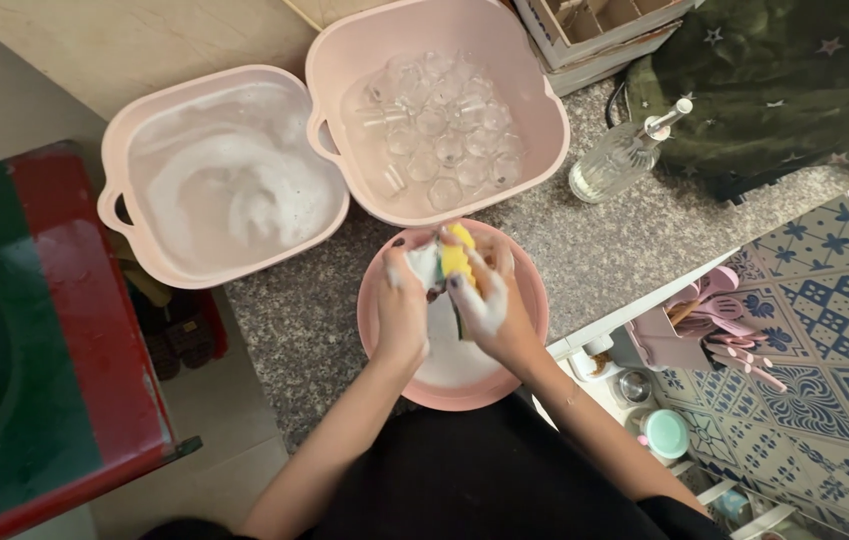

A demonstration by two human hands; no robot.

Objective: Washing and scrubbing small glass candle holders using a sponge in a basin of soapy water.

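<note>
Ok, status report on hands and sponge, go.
Left hand soapy, closed on something small, unclear what. Right hand grips the yellow sponge. Both over the round pink bowl. Nothing in the way.

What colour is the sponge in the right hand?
Yellow, with a dark green underside; the sponge shows best in the head view.

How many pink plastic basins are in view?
3: a square pink plastic basin of suds on the left, a square one holding clear glasses beside it, and a round one under the hands.
</note>
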